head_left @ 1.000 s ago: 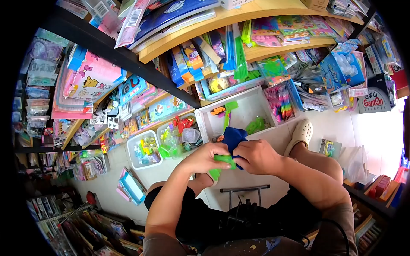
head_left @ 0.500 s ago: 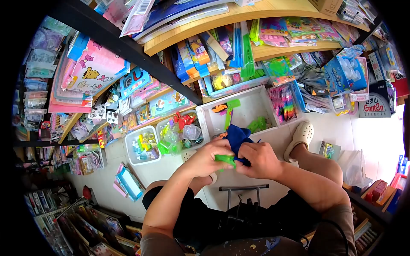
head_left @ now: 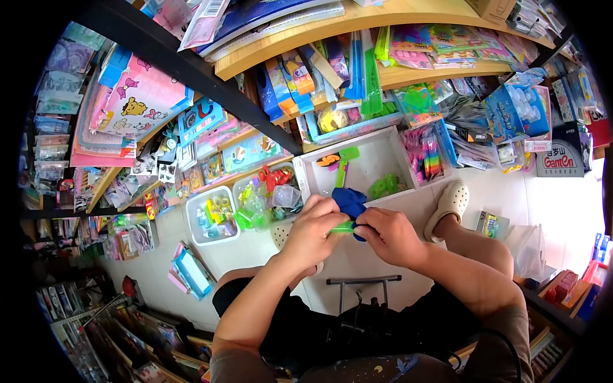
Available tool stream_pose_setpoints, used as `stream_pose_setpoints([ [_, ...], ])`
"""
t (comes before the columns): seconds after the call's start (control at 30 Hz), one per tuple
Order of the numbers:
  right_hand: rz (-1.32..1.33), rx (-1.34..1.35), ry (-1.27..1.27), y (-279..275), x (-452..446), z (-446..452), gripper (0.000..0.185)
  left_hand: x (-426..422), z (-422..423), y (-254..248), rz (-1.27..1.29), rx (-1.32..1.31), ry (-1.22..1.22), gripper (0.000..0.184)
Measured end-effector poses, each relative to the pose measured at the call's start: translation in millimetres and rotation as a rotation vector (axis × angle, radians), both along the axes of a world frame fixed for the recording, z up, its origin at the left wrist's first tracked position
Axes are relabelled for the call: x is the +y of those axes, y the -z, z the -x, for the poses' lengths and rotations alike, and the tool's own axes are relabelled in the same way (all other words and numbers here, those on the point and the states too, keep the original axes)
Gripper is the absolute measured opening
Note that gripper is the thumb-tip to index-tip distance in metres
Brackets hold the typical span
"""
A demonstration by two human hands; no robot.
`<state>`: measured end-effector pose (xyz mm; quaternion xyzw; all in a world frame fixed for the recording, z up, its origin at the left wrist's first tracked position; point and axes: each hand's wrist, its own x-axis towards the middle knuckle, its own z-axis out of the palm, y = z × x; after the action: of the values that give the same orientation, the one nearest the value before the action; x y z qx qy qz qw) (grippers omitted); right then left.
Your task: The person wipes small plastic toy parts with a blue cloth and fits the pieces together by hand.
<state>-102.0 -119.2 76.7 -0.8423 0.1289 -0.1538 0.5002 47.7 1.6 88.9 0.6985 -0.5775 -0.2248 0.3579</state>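
Low in the middle of the head view, my left hand (head_left: 314,231) is closed round a bright green item (head_left: 343,227), most of it hidden by the fingers. My right hand (head_left: 388,237) pinches a dark blue cloth-like item (head_left: 349,202) at its lower end, beside the green one. The blue item bulges up above both hands, over the near edge of a white tray (head_left: 357,163). In that tray lie a green hammer-shaped toy (head_left: 343,167), an orange-and-black item (head_left: 327,161) and green pieces (head_left: 384,186).
Two small bins, one of yellow and blue items (head_left: 213,217), one of mixed toys (head_left: 279,180), stand left of the tray. Packed shelves (head_left: 408,75) rise behind. A metal stool frame (head_left: 364,279) is before my lap. A light blue box (head_left: 193,270) lies on the floor at left.
My left hand has turned, its fingers now further over the green item, which shows as a narrow strip. The blue item looks more bunched and sits slightly lower.
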Motion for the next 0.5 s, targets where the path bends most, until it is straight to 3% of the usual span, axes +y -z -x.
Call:
stream_pose_setpoints([
  [0.17, -0.107, 0.076, 0.022, -3.8, -2.9, -3.8, 0.008, -1.6, 3.2, 7.1, 0.029, -0.093, -0.035, 0.023],
  [0.37, -0.614, 0.338, 0.157, 3.0, -7.2, -2.2, 0.012, -3.0, 9.1, 7.4, 0.086, -0.173, -0.026, 0.026],
  [0.5, -0.761, 0.415, 0.252, 5.0, -1.6, -1.1, 0.009, -4.0, 10.7, 11.8, 0.119, -0.191, -0.028, 0.027],
])
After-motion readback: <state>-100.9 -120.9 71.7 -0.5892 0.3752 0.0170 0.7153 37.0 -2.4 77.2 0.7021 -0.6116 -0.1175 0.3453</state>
